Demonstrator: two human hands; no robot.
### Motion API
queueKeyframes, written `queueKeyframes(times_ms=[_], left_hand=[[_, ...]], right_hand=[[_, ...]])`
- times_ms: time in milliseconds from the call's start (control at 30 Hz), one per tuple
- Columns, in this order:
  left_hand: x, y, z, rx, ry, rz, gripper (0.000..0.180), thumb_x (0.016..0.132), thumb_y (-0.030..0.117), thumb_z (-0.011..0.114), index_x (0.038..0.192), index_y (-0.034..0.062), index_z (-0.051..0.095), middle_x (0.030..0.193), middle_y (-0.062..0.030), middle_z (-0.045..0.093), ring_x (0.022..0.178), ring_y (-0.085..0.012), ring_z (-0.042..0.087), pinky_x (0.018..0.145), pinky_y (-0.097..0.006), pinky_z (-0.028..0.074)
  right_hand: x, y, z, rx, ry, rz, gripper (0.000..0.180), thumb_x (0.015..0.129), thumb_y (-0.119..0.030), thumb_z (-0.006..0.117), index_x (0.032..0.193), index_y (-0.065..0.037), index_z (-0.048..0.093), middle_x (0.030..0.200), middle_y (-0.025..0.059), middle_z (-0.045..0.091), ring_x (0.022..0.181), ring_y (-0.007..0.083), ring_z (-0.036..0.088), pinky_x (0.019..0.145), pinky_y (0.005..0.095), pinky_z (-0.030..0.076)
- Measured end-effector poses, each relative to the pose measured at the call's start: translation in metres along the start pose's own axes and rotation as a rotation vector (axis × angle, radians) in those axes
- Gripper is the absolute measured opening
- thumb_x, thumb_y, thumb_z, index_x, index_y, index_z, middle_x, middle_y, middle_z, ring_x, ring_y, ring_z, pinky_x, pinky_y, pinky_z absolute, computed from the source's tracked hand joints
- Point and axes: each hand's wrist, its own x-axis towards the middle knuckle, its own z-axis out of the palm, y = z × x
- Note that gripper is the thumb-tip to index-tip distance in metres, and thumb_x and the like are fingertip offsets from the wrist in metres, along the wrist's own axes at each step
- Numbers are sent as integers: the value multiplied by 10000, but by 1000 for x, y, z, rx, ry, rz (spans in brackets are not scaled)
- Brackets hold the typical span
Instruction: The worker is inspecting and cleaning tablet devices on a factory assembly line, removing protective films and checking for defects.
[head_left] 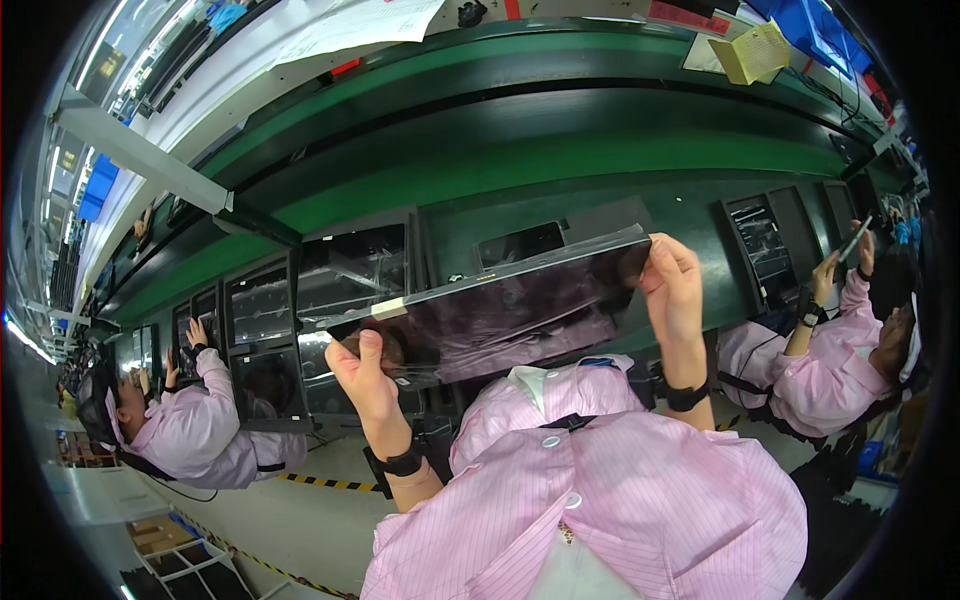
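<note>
Dark glossy panel point(500, 310) held tilted at mid-frame, above the green conveyor point(560, 160). Left hand point(365, 375) pinches its lower-left edge, thumb on the face; right hand point(672, 285) grips the right end, fingers curled around it. Co-workers in pink at both frame edges.

Beyond the hands runs a long green conveyor line point(520, 150); below them, grey floor point(300, 520) with striped hazard tape point(320, 483).
</note>
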Motion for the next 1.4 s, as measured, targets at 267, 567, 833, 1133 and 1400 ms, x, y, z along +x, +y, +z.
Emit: queueKeyframes(times_ms=[267,567,833,1133,1400], left_hand=[[19,5,17,106,74,183,481,783,451,660,766,-13,534,636,-1,498,494,-46,399,412,-184,282],[50,-2,41,-23,640,465,591,946,515,182,549,99,318,470,-21,335,371,-107,365,349,-196,277],[84,14,-11,-533,-352,650,812,923,527,20,643,-52,515,559,-256,538,409,-264,492,354,-249,418],[66,15,58,-264,208,387,629,967,456,171,469,112,343,349,-22,327,275,-85,287,297,-161,202],[62,24,58,-179,283,322,624,960,467,207,452,123,318,339,-7,304,278,-79,278,302,-175,192]], right_hand=[[-7,-8,44,185,112,90,169,858,-207,480,864,-49,539,904,30,546,852,103,494,785,236,358],[-28,2,62,234,70,-67,114,801,-130,499,719,-73,445,822,48,497,752,115,430,729,246,330],[-25,-2,54,18,-273,55,141,861,-99,542,744,-24,521,770,87,570,604,80,465,581,210,384],[24,37,67,-213,-149,-37,175,901,-163,541,823,-10,577,536,-9,508,423,21,398,409,155,286],[16,46,53,-110,-5,-153,126,924,-121,485,861,-24,535,620,1,533,400,7,339,368,170,238]])
